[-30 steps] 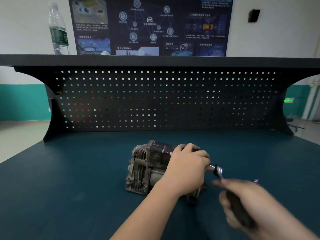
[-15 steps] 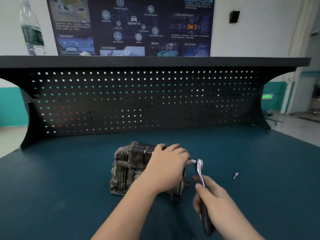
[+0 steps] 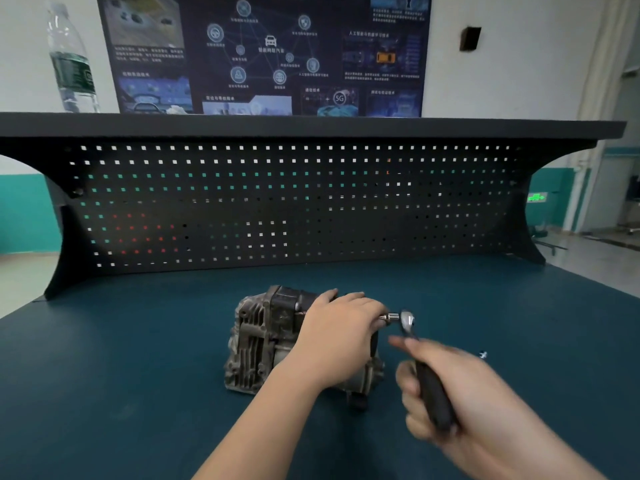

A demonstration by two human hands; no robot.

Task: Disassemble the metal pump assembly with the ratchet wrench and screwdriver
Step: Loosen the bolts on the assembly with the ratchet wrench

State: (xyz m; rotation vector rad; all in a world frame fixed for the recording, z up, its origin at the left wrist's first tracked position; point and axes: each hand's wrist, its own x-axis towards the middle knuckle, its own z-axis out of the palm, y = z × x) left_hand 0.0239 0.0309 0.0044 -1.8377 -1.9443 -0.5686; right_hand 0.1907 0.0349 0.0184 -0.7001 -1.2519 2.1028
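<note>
The metal pump assembly (image 3: 263, 337), dull grey with cooling fins, lies on the dark blue bench top (image 3: 138, 375) near the middle. My left hand (image 3: 341, 336) grips its right end from above and hides that part. A ratchet wrench (image 3: 407, 320) with a chrome head and socket points into the pump's right side. My right hand (image 3: 450, 396) holds the wrench's black handle low and to the right; the hand is blurred. No screwdriver is in view.
A small loose screw (image 3: 483, 355) lies on the bench right of the wrench. A black pegboard back panel (image 3: 294, 202) with a shelf stands behind. A water bottle (image 3: 71, 60) stands on the shelf at left.
My right hand has swung the wrench handle outward to the right from its upright position, as it stood a second ago. My left hand stays on the pump. The camera has shifted.
</note>
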